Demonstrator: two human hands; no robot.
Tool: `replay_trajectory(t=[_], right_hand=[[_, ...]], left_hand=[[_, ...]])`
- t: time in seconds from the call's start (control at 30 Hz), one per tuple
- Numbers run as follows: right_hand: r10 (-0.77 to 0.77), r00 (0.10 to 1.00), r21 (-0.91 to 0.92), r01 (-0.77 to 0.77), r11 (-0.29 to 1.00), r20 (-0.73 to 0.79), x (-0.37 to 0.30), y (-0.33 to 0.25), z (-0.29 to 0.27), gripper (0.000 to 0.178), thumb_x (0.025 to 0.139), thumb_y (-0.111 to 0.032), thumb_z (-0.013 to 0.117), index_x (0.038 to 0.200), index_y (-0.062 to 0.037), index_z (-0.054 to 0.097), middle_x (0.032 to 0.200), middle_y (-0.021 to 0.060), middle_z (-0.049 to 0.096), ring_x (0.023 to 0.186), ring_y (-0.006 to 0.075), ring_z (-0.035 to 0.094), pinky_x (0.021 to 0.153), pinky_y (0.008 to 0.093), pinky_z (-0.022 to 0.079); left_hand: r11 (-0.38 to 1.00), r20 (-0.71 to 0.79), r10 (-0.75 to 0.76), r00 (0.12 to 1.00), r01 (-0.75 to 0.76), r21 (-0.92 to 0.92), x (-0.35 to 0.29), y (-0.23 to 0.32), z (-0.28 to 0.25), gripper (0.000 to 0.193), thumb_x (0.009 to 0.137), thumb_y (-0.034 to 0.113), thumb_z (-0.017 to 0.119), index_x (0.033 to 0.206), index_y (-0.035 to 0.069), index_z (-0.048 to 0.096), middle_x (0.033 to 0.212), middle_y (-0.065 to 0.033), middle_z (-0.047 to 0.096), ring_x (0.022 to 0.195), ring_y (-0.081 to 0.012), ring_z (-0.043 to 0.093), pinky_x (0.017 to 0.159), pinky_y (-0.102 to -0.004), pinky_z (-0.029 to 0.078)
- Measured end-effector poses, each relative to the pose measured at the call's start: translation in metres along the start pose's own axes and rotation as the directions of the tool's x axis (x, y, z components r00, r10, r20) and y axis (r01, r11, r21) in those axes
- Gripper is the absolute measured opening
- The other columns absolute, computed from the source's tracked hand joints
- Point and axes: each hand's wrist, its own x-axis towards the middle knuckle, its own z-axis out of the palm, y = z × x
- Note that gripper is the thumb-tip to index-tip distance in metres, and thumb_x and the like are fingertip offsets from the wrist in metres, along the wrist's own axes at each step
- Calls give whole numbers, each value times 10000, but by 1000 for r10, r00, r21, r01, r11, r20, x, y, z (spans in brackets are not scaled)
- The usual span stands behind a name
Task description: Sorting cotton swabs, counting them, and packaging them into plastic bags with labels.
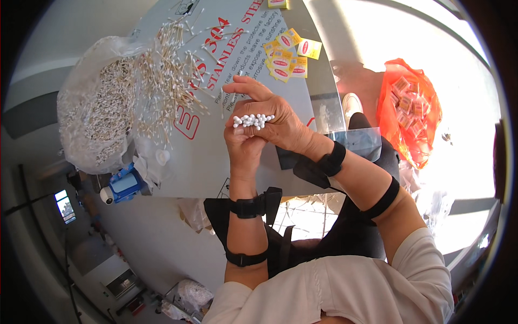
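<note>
A small bundle of cotton swabs (pixel 253 121) is gripped between my hands over the table, its white tips facing up toward me. My left hand (pixel 244 154) is closed round the bundle from below and the left. From the right, my right hand (pixel 283 121) closes on the same bundle, with some of its fingers stretched out past it. The sticks below the tips are hidden by my hands. To the left, a loose heap of cotton swabs (pixel 167 81) spills from a clear plastic bag (pixel 70 116) full of more swabs.
Several yellow-and-white packets (pixel 280 59) lie at the far right of the film-covered metal table (pixel 189 167). A blue-and-white bottle (pixel 124 184) is by the left edge. Right of the table, an orange bag (pixel 384 113) holds small packs. A clear pouch (pixel 361 141) lies near my right forearm.
</note>
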Motion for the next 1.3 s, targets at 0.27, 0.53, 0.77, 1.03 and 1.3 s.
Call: replay_trajectory(t=[0.27, 0.53, 0.77, 1.03, 1.3], right_hand=[[-84, 995, -57, 87, 995, 51, 0, -3, -1, 249, 652, -111, 757, 897, -94, 712, 1270, 62, 547, 1326, 308, 311, 1051, 428, 309], [-67, 997, -25, 68, 997, 48, 0, -4, -1, 238, 668, -177, 784, 866, -73, 704, 1219, 31, 584, 1302, 300, 346, 1031, 429, 342], [-8, 992, 83, -3, 997, 130, 1, -2, -3, 415, 638, -142, 798, 1016, -58, 648, 1217, 70, 576, 1278, 299, 382, 1021, 419, 353], [-232, 954, -658, 299, 691, 191, 2, -22, -10, 614, 579, -36, 694, 1170, -94, 542, 1296, 112, 490, 1260, 294, 406, 1069, 474, 260], [-163, 981, -827, 178, 534, 105, 0, -1, -9, 224, 640, -45, 678, 819, -61, 543, 1026, 74, 589, 1105, 280, 509, 968, 448, 356]], left_hand=[[995, -72, 69, 995, -64, 71, -2, 0, 4, 271, 737, -46, 663, 992, 11, 592, 1008, -1, 564, 917, -96, 544, 784, -234, 459], [997, -123, 6, 992, 3, 75, -7, -1, 4, 242, 749, -20, 656, 978, 8, 586, 951, -4, 585, 879, -93, 549, 757, -241, 468], [999, -225, -3, 974, 11, 34, -6, -1, 3, 178, 755, 29, 656, 919, 20, 587, 850, 15, 581, 827, -90, 561, 715, -261, 482], [413, -280, -188, 942, 334, 847, 12, 45, 1, 126, 720, 58, 644, 789, -24, 578, 749, -196, 635, 735, -382, 616, 644, -412, 494], [260, -143, -219, 965, 199, 945, 8, 73, 27, 317, 708, 0, 635, 1014, -26, 557, 868, -212, 628, 806, -376, 619, 683, -409, 493]])
